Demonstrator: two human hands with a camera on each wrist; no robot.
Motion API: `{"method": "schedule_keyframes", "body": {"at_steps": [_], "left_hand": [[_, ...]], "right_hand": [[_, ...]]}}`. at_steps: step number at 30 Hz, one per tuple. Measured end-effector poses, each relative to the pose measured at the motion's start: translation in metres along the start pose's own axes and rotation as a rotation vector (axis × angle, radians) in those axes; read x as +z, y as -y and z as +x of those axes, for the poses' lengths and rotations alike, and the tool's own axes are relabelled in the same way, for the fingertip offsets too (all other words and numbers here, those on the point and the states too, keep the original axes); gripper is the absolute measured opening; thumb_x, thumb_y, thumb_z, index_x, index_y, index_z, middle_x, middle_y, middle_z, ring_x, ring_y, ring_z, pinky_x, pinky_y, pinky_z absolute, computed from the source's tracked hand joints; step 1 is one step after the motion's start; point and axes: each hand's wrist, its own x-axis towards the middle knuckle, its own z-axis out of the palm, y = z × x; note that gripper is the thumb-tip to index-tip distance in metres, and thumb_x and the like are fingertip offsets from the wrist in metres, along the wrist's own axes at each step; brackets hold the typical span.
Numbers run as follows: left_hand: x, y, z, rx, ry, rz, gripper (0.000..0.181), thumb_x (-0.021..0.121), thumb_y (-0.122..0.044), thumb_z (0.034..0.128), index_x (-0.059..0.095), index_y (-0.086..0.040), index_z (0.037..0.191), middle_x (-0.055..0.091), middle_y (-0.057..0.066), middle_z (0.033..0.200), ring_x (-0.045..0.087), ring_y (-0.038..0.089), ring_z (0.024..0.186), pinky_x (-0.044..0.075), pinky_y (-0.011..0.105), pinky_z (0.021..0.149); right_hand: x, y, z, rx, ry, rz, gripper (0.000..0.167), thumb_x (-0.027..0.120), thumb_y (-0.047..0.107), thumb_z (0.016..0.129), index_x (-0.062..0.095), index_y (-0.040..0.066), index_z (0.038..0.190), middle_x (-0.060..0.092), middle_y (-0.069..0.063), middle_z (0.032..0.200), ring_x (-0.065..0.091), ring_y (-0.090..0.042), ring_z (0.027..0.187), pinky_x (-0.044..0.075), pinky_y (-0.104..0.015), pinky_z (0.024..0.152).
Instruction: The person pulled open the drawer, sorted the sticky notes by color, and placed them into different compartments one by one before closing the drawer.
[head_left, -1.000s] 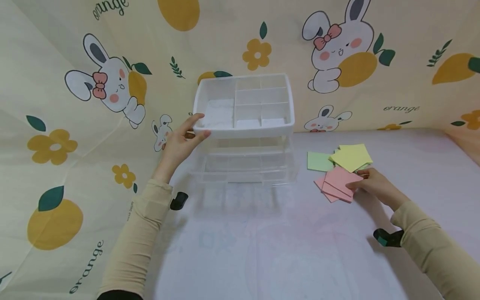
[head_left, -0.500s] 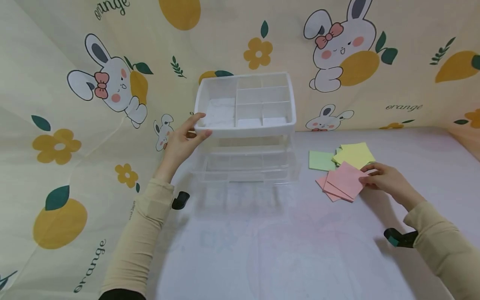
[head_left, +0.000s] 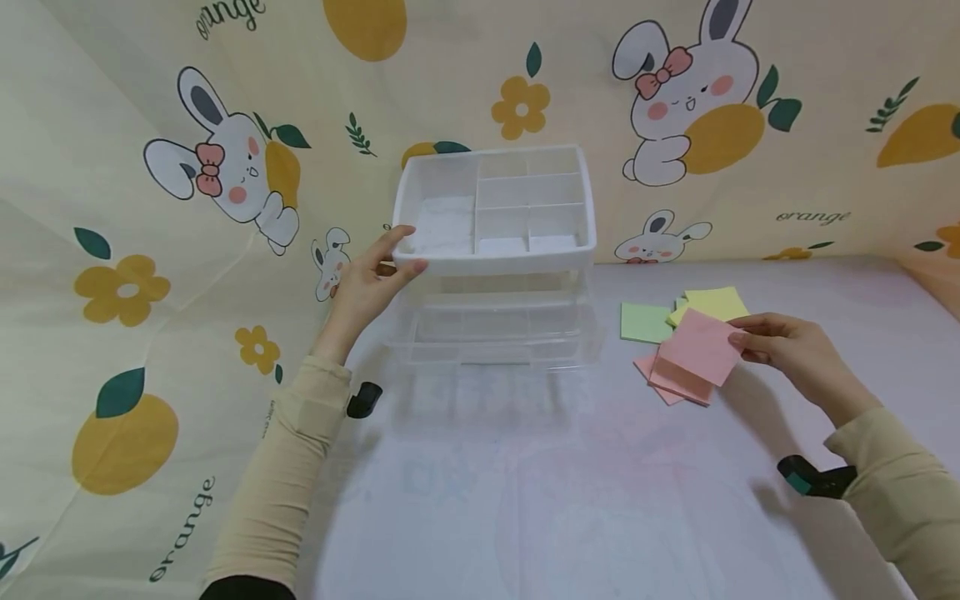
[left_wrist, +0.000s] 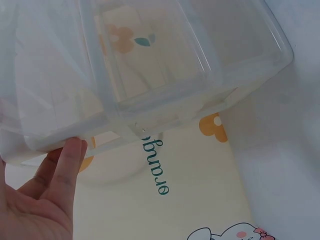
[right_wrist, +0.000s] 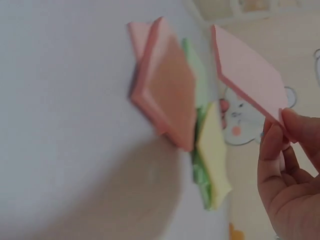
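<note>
Fingers [right_wrist: 271, 142] of the right hand [head_left: 797, 357] pinch a pink stack [head_left: 701, 348] against the thumb, at the corner nearest them. The stack slants out to the left of the fingertips, off the table [head_left: 487, 500] — the right wrist view shows a gap between it and the other pink stacks [head_left: 684, 387]. Those lie below the fingertips and nearer the person, overlapping at uneven angles. Just past the right fingertips, on the far side, sits a yellow stack [head_left: 718, 302] with some green under it. A green stack [head_left: 643, 322] lies left of those fingers, beyond the held one.

Well to the left, the left hand [head_left: 363, 296] holds the box [head_left: 491, 267] by its near left corner — forefinger over the rim, thumb on the front. Its other fingers are partly hidden. Right beside the forefinger is the widest compartment [head_left: 442, 225], with smaller compartments [head_left: 534, 242] farther right. Below thumb level and to its right are clear drawers [head_left: 502, 325].

Beige sleeves [head_left: 277, 467] run back from both hands, with one black device [head_left: 364, 400] by the left wrist and another [head_left: 821, 479] by the right. Beyond all the fingers rises cloth [head_left: 442, 92] printed with rabbits, oranges and flowers.
</note>
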Motion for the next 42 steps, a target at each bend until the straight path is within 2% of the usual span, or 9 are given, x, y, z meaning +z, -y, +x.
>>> {"method": "schedule_keyframes", "body": {"at_steps": [3,6,9,13,16,24,29,32,42], "left_hand": [[0.000,0.000,0.000,0.007,-0.001,-0.005,0.059,0.063,-0.059,0.0781,0.045,-0.044,0.132,0.058,0.004,0.126,0.061,0.021,0.098,0.052,0.035,0.079],[0.000,0.001,0.000,0.015,-0.004,-0.012,0.058,0.063,-0.058,0.0785,0.046,-0.043,0.132,0.058,0.004,0.126,0.062,0.021,0.097,0.052,0.035,0.078],[0.000,0.001,0.000,0.021,-0.007,-0.013,0.058,0.064,-0.057,0.0787,0.046,-0.042,0.132,0.058,0.004,0.126,0.062,0.021,0.097,0.052,0.035,0.078],[0.000,0.000,0.000,0.017,-0.005,-0.004,0.059,0.063,-0.058,0.0784,0.045,-0.043,0.132,0.058,0.005,0.125,0.062,0.021,0.097,0.052,0.035,0.078],[0.000,0.000,0.000,0.012,-0.003,-0.004,0.058,0.063,-0.059,0.0783,0.045,-0.044,0.132,0.058,0.004,0.125,0.062,0.021,0.097,0.052,0.035,0.078],[0.001,-0.001,0.001,0.004,0.004,0.003,0.061,0.062,-0.061,0.0777,0.042,-0.047,0.134,0.057,0.004,0.126,0.060,0.020,0.097,0.051,0.033,0.078],[0.000,0.001,0.002,0.016,-0.007,-0.012,0.059,0.063,-0.059,0.0781,0.039,-0.054,0.132,0.056,0.003,0.130,0.060,0.019,0.097,0.051,0.032,0.077],[0.000,0.002,0.002,0.023,-0.010,-0.017,0.060,0.063,-0.059,0.0780,0.037,-0.057,0.132,0.055,0.002,0.131,0.060,0.018,0.097,0.050,0.030,0.076],[0.000,0.000,0.001,0.011,-0.003,-0.012,0.061,0.062,-0.059,0.0780,0.035,-0.058,0.133,0.055,0.002,0.132,0.060,0.019,0.099,0.047,0.032,0.080]], "right_hand": [[-0.002,0.009,-0.004,-0.014,-0.032,0.028,0.013,0.062,0.033,0.089,0.064,0.031,0.101,0.063,0.027,0.086,0.063,0.005,0.078,0.051,-0.011,0.070],[-0.003,0.022,-0.008,-0.019,-0.060,0.050,0.010,0.062,0.035,0.088,0.064,0.037,0.098,0.063,0.028,0.086,0.062,0.006,0.079,0.049,-0.009,0.071],[-0.001,0.036,-0.011,-0.062,-0.070,0.193,0.011,0.063,0.028,0.088,0.066,0.031,0.098,0.065,0.022,0.086,0.062,0.002,0.078,0.050,-0.010,0.070],[0.003,0.053,-0.014,-0.161,-0.052,0.482,0.012,0.064,0.010,0.087,0.069,0.015,0.097,0.069,0.009,0.086,0.063,-0.005,0.077,0.052,-0.014,0.070],[0.007,0.066,-0.016,-0.214,-0.045,0.576,0.014,0.064,0.007,0.086,0.068,0.010,0.099,0.069,0.005,0.087,0.063,-0.007,0.078,0.052,-0.015,0.070],[0.020,0.106,-0.021,-0.341,-0.049,0.683,0.020,0.064,0.002,0.084,0.066,0.002,0.104,0.070,-0.001,0.090,0.064,-0.012,0.077,0.054,-0.016,0.072],[0.037,0.129,-0.020,-0.467,0.001,0.725,0.018,0.061,-0.004,0.085,0.065,-0.004,0.102,0.070,-0.006,0.088,0.064,-0.014,0.076,0.055,-0.019,0.072],[0.047,0.141,-0.018,-0.516,0.027,0.735,0.018,0.060,-0.006,0.084,0.065,-0.005,0.101,0.070,-0.006,0.089,0.065,-0.015,0.076,0.055,-0.020,0.073],[0.082,0.172,-0.008,-0.508,0.064,0.710,0.017,0.067,0.000,0.082,0.067,-0.002,0.098,0.068,-0.006,0.093,0.065,-0.015,0.078,0.055,-0.020,0.073]]}}
